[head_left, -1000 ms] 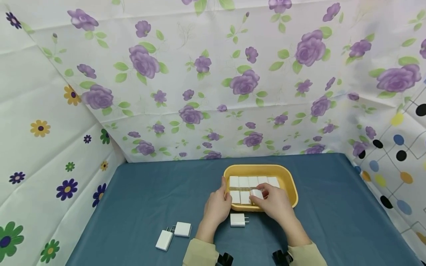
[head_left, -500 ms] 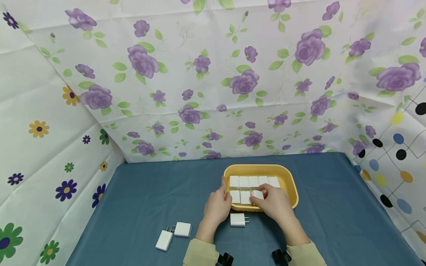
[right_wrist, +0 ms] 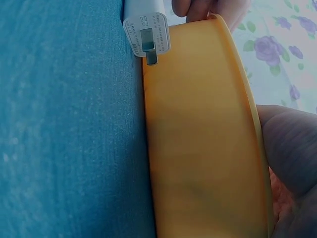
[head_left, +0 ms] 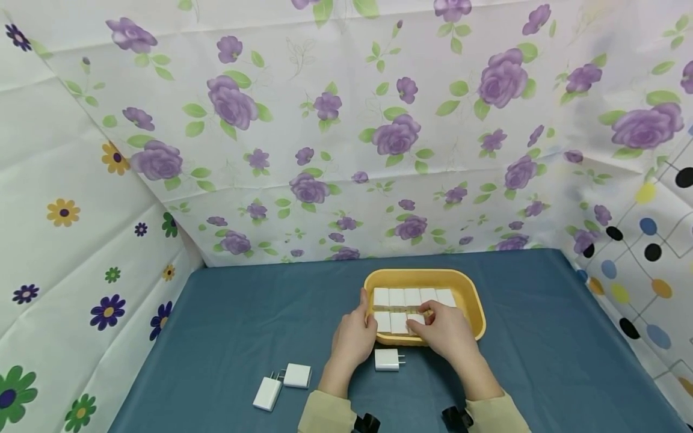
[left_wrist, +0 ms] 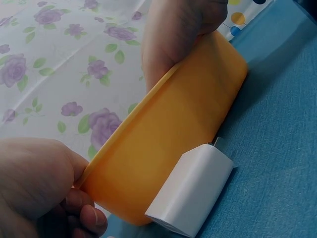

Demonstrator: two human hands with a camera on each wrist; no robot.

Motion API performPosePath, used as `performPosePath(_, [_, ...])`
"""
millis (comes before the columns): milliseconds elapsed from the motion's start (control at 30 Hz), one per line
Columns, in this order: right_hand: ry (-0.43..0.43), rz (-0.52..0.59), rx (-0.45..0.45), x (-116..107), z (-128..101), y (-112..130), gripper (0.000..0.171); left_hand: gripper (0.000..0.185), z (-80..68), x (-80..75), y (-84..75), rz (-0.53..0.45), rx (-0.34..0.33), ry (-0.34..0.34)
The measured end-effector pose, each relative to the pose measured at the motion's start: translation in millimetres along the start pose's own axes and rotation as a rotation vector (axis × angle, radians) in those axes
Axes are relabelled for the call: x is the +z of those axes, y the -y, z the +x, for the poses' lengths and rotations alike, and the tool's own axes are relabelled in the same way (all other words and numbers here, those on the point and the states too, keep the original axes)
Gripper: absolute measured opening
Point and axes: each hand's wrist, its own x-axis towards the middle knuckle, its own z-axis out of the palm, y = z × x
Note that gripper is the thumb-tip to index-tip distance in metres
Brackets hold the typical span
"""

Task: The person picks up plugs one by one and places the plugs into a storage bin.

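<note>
On the blue cloth-covered counter [head_left: 227, 337], near its front edge, sits a shallow yellow plastic tray [head_left: 465, 288] with rounded corners. Inside it lie white rectangular plastic plug adapters [head_left: 397, 297] packed edge to edge: five in the far row, and three visible in the near row, the third partly under the fingers. The right hand [head_left: 444, 331] reaches over the tray's near rim, fingertips curled onto the third near-row white adapter [head_left: 415, 319]; whether it pinches or only presses cannot be told. The left hand [head_left: 353, 337] grips the tray's left end, thumb over the rim.

Outside the tray, three more white adapters lie on the counter: one single adapter [head_left: 387, 359] just beside the tray's near wall, metal prongs pointing right, and a pair of adapters [head_left: 281, 382] well apart to the left. The single adapter's prong face [right_wrist: 146, 33] carries small grey print, too fine to read.
</note>
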Motion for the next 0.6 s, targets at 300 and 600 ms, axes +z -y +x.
performPosePath(300, [-0.090, 0.002, -0.021, 4.1, 4.1, -1.2, 0.023, 0.065, -0.6, -1.1, -0.4, 0.004, 0.002, -0.002])
performPosePath(600, [-0.141, -0.007, -0.074, 8.4, 6.6, -3.9, 0.020, 0.064, -1.1, -1.5, 0.1, 0.008, -0.007, 0.005])
